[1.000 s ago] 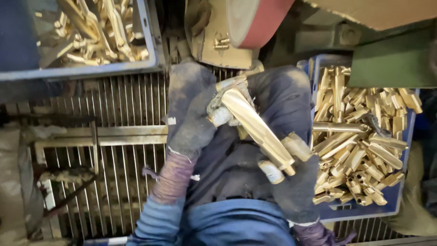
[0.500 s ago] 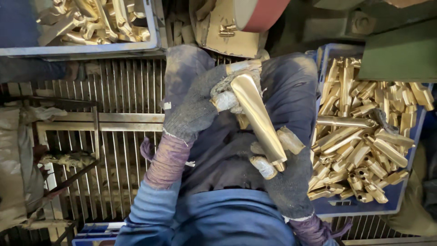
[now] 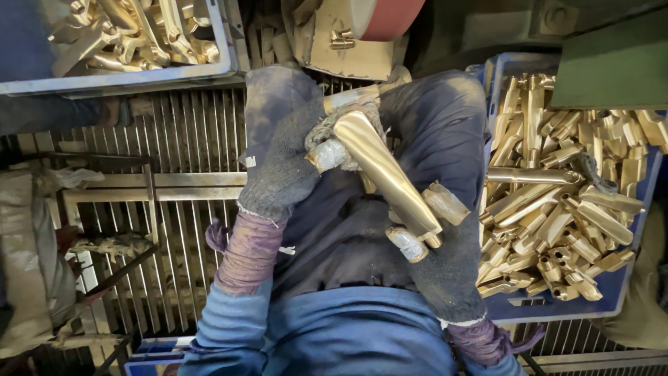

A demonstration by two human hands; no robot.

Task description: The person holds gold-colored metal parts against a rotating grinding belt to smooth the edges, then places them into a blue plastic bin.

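Roughly left to right: pale sack or cloth bundle (image 3: 24, 257) at far left edge, slumped on metal grate floor (image 3: 174, 160). Far left, blue crate (image 3: 139, 66) full of brass parts (image 3: 132, 31), rim toward viewer. Thin dark metal frame (image 3: 104, 271) lying across grate, near left. Centre left, left hand (image 3: 285, 167) in dark grey knit glove, purple cuff and blue sleeve below it; fingers curled tight round upper end of polished brass handle piece (image 3: 386, 174), thumb side taped, wrapped fingertip showing just beside the brass. Brass piece long, tapered, shiny, tilted from upper left down to lower right, held between both hands over dark trousered lap, middle of scene. Far centre, red-rimmed abrasive wheel (image 3: 383, 15) with dusty tan guard plate (image 3: 341, 42) below it, just beyond the upper end of the brass piece; contact with wheel not clear. Centre right, right hand (image 3: 442, 257) in same dark glove, taped fingertips pinching lower end of brass piece, closed on it, purple cuff near bottom edge. Right, second blue crate (image 3: 557, 306) heaped with brass castings (image 3: 563, 195), similar tapered shapes, lying every way, close beside right knee. Far right top, green machine panel (image 3: 612, 66) overhanging that crate. Far right edge, tan cloth (image 3: 643, 306) partly in view.
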